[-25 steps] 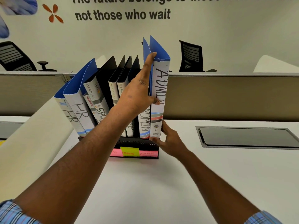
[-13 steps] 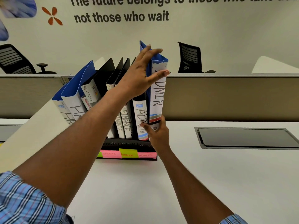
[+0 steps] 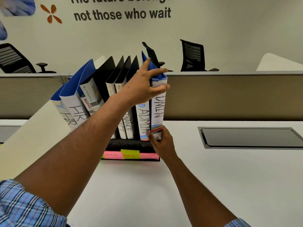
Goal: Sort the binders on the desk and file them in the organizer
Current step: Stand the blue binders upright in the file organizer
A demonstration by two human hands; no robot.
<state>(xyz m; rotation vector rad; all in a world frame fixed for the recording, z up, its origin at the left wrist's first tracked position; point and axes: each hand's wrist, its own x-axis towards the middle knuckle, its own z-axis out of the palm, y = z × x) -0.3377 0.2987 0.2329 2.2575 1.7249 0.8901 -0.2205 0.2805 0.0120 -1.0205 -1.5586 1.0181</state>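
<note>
Your left hand [image 3: 142,90] grips the top of the outer ADMIN binder [image 3: 158,110], with the thumb across the spine and the fingers curled over the blue cover. Your right hand [image 3: 161,142] pinches the lower end of the spine. The binder stands nearly upright at centre frame, at the right end of the black mesh organizer [image 3: 129,145], touching the second ADMIN binder [image 3: 144,123]. Your right hand hides the binder's foot, so you cannot tell whether it is seated in the slot.

Likely hazards:
- If the foot rests on the organizer's edge, release may drop the binder onto the desk [image 3: 188,185].
- Leftward pressure at the top may load the row. The HR binders [image 3: 77,112], left of centre, already lean outward.
- Lowering the binder may trap your right fingertips under it.
</note>
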